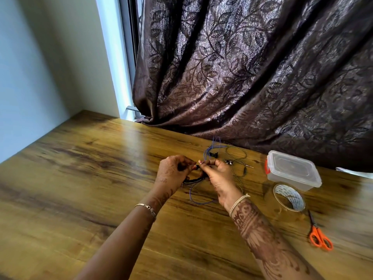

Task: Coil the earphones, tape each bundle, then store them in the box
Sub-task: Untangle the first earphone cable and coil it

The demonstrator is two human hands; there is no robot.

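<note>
I am looking down at a brown wooden tabletop. On the left side the wood is shining a little.

Near the middle, the left hand is curling its fingers around the black earphones. A thin bracelet is sitting on that wrist. The two hands are close together, just above the tabletop, and both are gripping the same black wire. A few loops of it are hanging between them.

Under the hands, the blue earphones are lying loose on the wood, and part of the blue wire is showing beyond the hands too.

The right hand is pinching the black wire with finger and thumb. Just past it, the grey earphones are lying in loose loops, with the plug pointing right.

Further right, the clear box is sitting with its lid on and an orange clip on its side. The roll of tape is lying flat just beside the box, on the near side. The orange scissors are lying nearer to me, blades pointing toward the tape.

A dark leafy curtain is hanging behind it all.
</note>
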